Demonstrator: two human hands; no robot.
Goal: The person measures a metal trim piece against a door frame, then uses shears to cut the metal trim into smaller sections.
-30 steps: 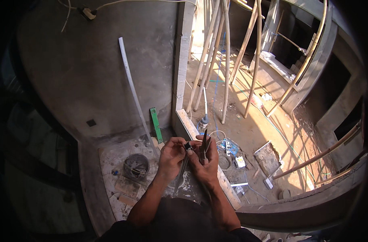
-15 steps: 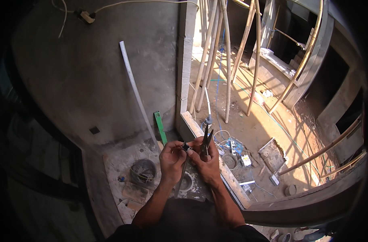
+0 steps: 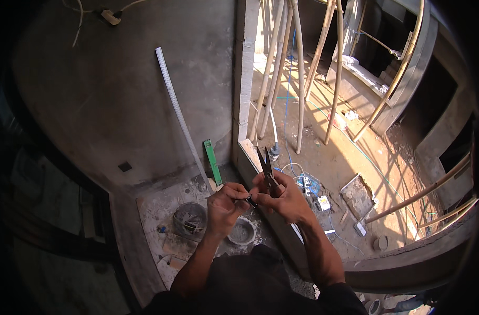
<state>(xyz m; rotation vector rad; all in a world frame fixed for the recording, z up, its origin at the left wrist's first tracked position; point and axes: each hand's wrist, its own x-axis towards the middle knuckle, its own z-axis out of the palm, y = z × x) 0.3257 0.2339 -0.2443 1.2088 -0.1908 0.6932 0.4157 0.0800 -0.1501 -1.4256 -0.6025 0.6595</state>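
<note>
My left hand is closed, thumb and fingers pinching one end of a small dark piece with a pale glint; too little of it shows to name it. At its other side the fingertips of my right hand meet it. Scissor-like snips are also held in my right hand, their two dark pointed blades spread apart and pointing up and away. The handles are mostly hidden in the palm.
A long pale straightedge and a green spirit level lean by the grey wall. Below stand a black bucket and a round basin. Right of the low wall are bamboo poles, cables and a power strip.
Both hands have shifted slightly, the right one outward to the right and turned, with the snips now tilting left. A thin strip seen hanging below the hands no longer shows.
</note>
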